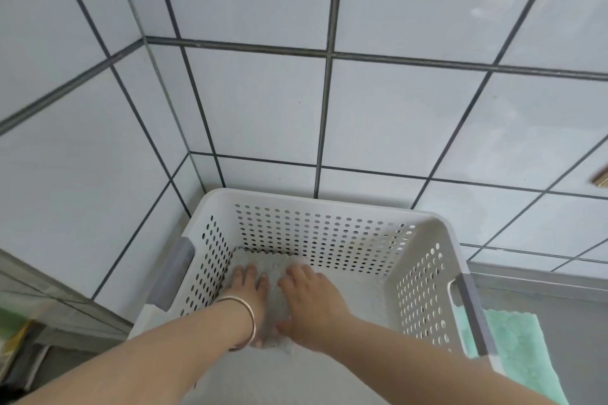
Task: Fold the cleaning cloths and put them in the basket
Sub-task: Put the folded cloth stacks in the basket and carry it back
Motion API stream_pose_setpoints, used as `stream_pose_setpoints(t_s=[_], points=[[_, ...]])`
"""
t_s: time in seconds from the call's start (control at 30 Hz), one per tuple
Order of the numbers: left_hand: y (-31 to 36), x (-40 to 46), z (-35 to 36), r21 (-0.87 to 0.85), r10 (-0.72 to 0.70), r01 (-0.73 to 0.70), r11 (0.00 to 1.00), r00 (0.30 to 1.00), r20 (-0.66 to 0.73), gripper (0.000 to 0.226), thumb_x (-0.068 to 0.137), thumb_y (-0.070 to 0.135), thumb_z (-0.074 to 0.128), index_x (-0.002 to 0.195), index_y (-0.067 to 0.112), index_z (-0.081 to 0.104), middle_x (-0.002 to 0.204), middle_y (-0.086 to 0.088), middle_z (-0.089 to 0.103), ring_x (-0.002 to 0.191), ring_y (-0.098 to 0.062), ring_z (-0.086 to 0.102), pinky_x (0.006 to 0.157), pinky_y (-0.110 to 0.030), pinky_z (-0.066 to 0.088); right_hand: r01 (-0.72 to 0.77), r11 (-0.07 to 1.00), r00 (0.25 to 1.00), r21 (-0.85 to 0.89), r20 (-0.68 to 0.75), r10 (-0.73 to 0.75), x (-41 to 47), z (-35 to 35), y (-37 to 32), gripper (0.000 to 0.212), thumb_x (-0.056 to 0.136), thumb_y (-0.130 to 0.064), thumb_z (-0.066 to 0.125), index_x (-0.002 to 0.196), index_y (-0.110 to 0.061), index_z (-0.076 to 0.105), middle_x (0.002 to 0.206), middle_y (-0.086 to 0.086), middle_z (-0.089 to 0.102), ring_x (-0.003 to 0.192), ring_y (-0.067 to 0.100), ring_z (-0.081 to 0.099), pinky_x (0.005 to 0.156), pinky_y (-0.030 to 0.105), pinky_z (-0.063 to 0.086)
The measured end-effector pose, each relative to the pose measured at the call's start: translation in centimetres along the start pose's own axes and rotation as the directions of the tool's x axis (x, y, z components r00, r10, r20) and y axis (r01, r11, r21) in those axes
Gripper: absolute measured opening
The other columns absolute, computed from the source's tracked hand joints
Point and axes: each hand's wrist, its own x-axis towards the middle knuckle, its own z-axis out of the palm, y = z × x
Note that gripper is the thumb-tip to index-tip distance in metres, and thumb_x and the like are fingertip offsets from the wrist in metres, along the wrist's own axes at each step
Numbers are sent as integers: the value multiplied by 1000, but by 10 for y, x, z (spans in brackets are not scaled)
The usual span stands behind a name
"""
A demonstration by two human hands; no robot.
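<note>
We see both hands flat inside the white perforated basket [329, 233]: left hand [250, 289] and right hand [312, 299] press, fingers straight, on a grey cleaning cloth [263, 265] lying at its far-left corner. A green cloth [513, 348] lies outside, just right of the basket.

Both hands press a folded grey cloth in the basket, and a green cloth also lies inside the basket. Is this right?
Not quite. The head view shows the green cloth lying outside the basket, beside its right wall. The rest holds: the left hand and the right hand press the grey cloth inside the basket.
</note>
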Motion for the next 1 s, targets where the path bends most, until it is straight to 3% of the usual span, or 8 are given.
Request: stream_pose_setpoints(t_s=[0.13,0.37,0.47,0.6,0.67,0.77,0.87,1.0], points=[[-5,9,1,-93,8,-6,996,1000,24,114,79,51,62,143,11,-23,152,-18,-27,140,-39,-19,119,-46,-1,12,997,988,-77,153,0,7,27,15,90,89,-61,36,149,-9,-5,157,7,-15,144,19,-17,117,37,-7],[-7,17,8,-204,27,-19,979,999,35,118,77,51,64,140,13,-29,147,-18,-36,138,-35,-27,118,-44,-7,20,998,973,-51,231,-8,25,51,32,96,86,-66,35,147,-13,-17,154,0,-26,132,8,-32,115,34,-13],[-11,21,0,-161,8,2,987,998,59,115,75,53,64,144,14,-20,152,-19,-23,142,-36,-15,119,-44,0,28,998,968,-59,252,-12,31,40,36,95,85,-65,40,149,-16,-10,157,-1,-18,142,11,-20,118,39,-6],[-12,-2,-53,-148,64,-80,986,992,-112,65,80,45,57,135,17,40,129,-6,53,113,-25,52,103,-40,41,61,997,985,-48,162,-53,24,-24,36,51,93,-33,47,141,-20,38,145,6,39,134,27,36,107,43,34],[-8,-30,-91,-270,65,-134,953,966,-250,57,87,37,53,139,21,38,136,-5,51,117,-24,52,104,-38,40,11,998,998,65,64,-15,5,-65,46,39,95,-28,43,135,-25,46,135,2,52,125,25,47,101,42,41],[5,-89,-145,-388,30,-255,886,865,-501,47,92,33,47,138,22,39,140,-4,47,125,-24,47,104,-33,38,-54,973,978,226,-186,98,-49,-111,68,32,95,-31,44,125,-28,55,122,-4,62,115,18,55,95,33,43],[41,-140,-166,-498,-40,-464,733,701,-712,38,91,25,49,129,23,48,130,2,57,117,-17,54,101,-29,40,-126,876,814,466,-456,360,-112,-129,95,23,93,-28,47,108,-26,64,103,-5,70,97,18,62,86,32,49],[129,-201,-159,-433,-2,-742,511,503,-864,35,90,22,52,125,23,53,124,4,58,110,-8,57,99,-25,43,-153,571,577,807,-396,715,-187,-114,148,19,88,-20,46,90,-28,63,84,-4,70,84,18,65,70,28,50]])
